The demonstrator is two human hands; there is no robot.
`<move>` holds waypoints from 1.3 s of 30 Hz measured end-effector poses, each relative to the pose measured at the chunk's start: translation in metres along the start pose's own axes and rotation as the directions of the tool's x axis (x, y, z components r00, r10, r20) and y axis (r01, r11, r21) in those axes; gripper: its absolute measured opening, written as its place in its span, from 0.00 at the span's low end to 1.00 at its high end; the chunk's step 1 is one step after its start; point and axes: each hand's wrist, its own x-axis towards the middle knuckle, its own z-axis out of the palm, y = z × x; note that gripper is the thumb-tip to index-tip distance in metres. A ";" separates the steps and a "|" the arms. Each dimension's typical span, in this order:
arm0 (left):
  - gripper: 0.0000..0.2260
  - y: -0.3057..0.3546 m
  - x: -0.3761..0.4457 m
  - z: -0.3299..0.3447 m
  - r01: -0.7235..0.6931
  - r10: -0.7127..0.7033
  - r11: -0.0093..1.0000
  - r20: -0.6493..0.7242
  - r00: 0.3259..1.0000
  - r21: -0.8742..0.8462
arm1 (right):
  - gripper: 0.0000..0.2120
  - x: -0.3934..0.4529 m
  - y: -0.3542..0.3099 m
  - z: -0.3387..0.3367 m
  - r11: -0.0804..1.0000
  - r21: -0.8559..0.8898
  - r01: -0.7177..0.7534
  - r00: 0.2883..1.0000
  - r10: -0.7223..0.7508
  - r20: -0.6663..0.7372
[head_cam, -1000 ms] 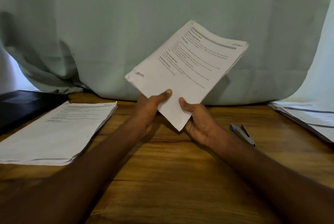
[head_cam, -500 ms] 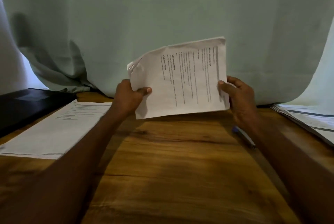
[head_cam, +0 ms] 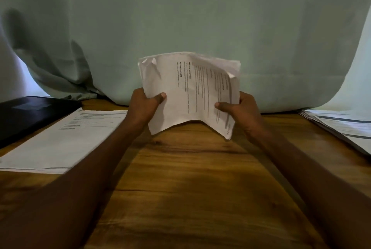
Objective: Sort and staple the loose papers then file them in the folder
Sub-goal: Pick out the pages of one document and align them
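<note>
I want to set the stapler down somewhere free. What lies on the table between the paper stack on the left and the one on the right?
In the head view, only bare wooden table lies between the left paper stack and the right paper stack, crossed by both forearms.

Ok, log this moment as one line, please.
phase: squaring sheaf | left hand: grips paper sheaf left edge | right hand: grips right edge | sheaf: upright, bowed, above table | stapled: cannot tell

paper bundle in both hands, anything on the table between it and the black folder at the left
Yes. A flat stack of papers lies on the table between the held bundle and the black folder, its far edge against the folder. The bundle would have to pass over it.
</note>
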 end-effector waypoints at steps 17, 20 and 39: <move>0.20 -0.004 -0.010 0.017 -0.063 0.072 0.989 -0.059 0.996 0.133 | 0.19 -0.005 0.013 0.009 0.984 -0.161 0.078 0.990 -0.095 -0.103; 0.18 -0.008 -0.014 0.018 -0.049 0.053 0.982 -0.017 0.998 0.182 | 0.20 -0.004 0.019 0.010 0.981 -0.196 -0.004 0.998 -0.010 -0.067; 0.28 -0.018 -0.005 0.016 0.478 -0.427 0.755 0.216 0.878 -0.449 | 0.19 0.003 0.016 0.003 0.752 0.583 -0.308 0.944 0.316 0.091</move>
